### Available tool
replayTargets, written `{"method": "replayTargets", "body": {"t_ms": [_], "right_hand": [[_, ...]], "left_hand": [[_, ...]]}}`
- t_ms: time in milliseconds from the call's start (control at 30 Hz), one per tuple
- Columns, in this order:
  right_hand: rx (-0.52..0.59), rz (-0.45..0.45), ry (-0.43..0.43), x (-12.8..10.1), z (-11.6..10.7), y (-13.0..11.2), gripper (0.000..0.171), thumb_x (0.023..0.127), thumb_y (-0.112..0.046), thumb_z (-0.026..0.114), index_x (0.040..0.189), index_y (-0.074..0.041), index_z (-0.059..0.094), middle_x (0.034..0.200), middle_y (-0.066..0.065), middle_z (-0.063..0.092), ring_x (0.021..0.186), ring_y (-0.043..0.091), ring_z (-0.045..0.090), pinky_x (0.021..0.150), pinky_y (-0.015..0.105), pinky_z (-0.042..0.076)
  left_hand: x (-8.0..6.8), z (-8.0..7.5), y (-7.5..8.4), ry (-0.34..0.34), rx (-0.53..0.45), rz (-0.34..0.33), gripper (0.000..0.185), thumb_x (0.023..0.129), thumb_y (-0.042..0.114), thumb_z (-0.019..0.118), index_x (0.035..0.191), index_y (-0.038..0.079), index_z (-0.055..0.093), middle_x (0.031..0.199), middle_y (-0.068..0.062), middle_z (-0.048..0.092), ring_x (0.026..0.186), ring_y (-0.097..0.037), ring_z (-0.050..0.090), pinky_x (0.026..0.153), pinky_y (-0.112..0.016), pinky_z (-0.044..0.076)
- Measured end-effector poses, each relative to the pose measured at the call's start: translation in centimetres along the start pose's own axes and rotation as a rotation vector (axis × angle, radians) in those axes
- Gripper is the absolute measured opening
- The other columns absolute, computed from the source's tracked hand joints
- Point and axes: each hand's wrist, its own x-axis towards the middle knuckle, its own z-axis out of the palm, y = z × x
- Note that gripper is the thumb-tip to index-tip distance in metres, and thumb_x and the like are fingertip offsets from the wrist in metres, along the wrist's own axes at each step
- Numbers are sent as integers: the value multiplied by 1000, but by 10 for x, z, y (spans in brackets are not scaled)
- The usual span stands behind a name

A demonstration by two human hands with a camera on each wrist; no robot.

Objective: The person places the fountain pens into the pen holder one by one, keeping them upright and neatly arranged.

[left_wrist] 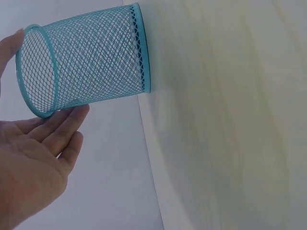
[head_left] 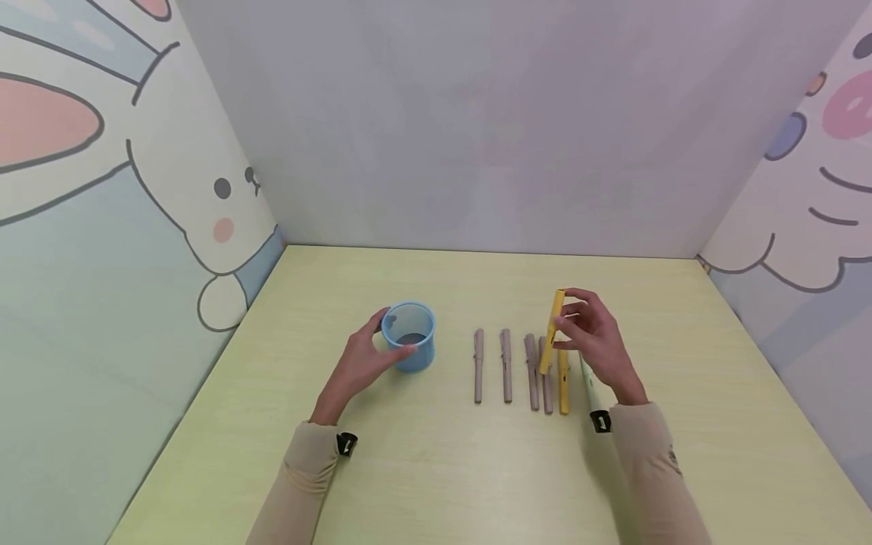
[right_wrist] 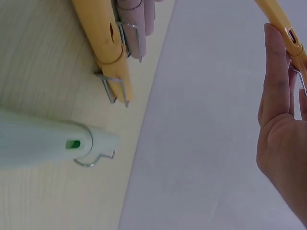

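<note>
Pale walls (head_left: 477, 144), the side ones printed with cartoon animals (head_left: 211, 151), stand round a light wooden worktop (head_left: 436, 484). Above it, tilted with one end pointing up, is a yellow pen (head_left: 550, 334), pinched between the thumb and fingers of the right hand (head_left: 598, 339). Well to its left is a blue mesh cup (head_left: 421, 356), mouth up; the left hand (head_left: 361, 365) grips it near the rim, thumb on one side and fingers on the other. Between the two hands lie four mauve pens (head_left: 478, 367), two spaced apart and two close together, the last partly hidden by the raised pen. Just beside them lies a second yellow pen (head_left: 563, 386), then a pale green pen (right_wrist: 43, 141), set at an angle near the right wrist. Beige sleeves (head_left: 306, 473) cover both forearms.
</note>
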Motion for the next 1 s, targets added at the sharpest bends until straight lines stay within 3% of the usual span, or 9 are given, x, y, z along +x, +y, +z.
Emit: {"method": "replayTargets", "body": {"t_ms": [1000], "right_hand": [[88,-61,10,27,75,5,46,101,6,61,143,4,42,108,10,58,90,16,66,69,39,62]], "left_hand": [[1,0,0,-7,1,0,91,86,47,83,157,10,41,151,-13,52,142,-31,45,115,-60,33]]}}
